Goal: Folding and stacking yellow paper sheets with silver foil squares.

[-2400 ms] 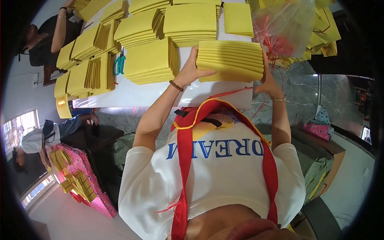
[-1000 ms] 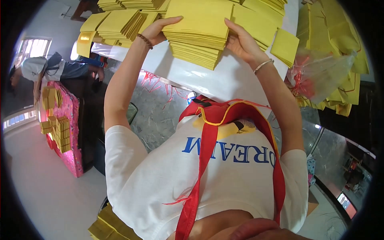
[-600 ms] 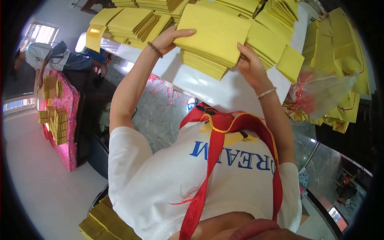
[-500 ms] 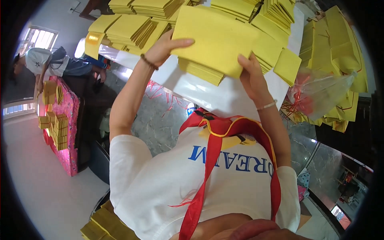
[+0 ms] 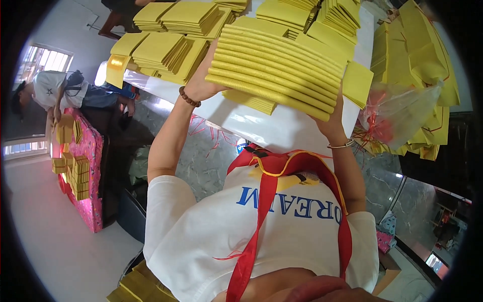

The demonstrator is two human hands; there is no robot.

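Note:
Between my two hands I hold a stack of folded yellow sheets (image 5: 274,70), lifted above the near edge of a white-covered table (image 5: 241,123). Its rounded folds face me in several even rows. My left hand (image 5: 201,83) closes on the stack's left end, a brown bead bracelet at the wrist. At the right end my right hand (image 5: 331,123) grips it, its fingers partly hidden behind the sheets. Just below the held stack, a smaller yellow pile (image 5: 250,102) lies on the table. A single folded yellow piece (image 5: 358,83) rests by my right hand.
More yellow stacks (image 5: 188,17) cover the table's far side. To the right are large yellow bundles (image 5: 410,55) and a clear plastic bag (image 5: 402,113) with something red. At far left a person (image 5: 55,90) works at a pink-covered table (image 5: 93,166) holding yellow bundles.
Both hands have tipped the stack, so its folded edges now face me instead of its flat top. My right hand has shifted lower and slightly right along its end.

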